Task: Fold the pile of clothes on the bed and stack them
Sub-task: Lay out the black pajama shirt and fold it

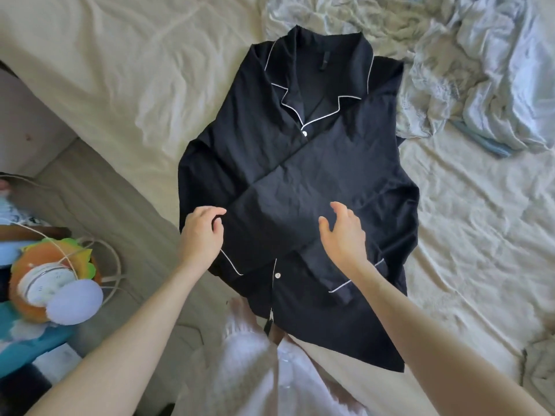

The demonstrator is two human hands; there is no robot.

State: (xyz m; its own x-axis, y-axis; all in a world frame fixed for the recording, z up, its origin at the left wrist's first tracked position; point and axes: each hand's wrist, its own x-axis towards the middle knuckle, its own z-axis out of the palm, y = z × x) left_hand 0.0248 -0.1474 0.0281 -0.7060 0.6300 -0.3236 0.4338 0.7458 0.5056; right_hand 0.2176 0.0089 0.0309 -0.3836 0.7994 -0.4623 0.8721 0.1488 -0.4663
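Observation:
A dark navy pyjama shirt [300,163] with white piping lies face up on the cream bed sheet [120,70], collar away from me. Its right sleeve is folded diagonally across the front toward the lower left. My left hand [202,232] is at the end of that sleeve by the shirt's left edge, fingers curled at the cuff; whether it pinches the cloth I cannot tell. Over the shirt's lower front my right hand [342,232] hovers with fingers spread and relaxed, holding nothing. A crumpled heap of pale blue and white clothes [468,64] lies at the upper right.
The bed's edge runs diagonally at the left, with grey floor [99,199] beyond it. A colourful toy and a round white device [57,280] with a cord sit at the lower left. My pale trousers [270,370] are below the shirt's hem.

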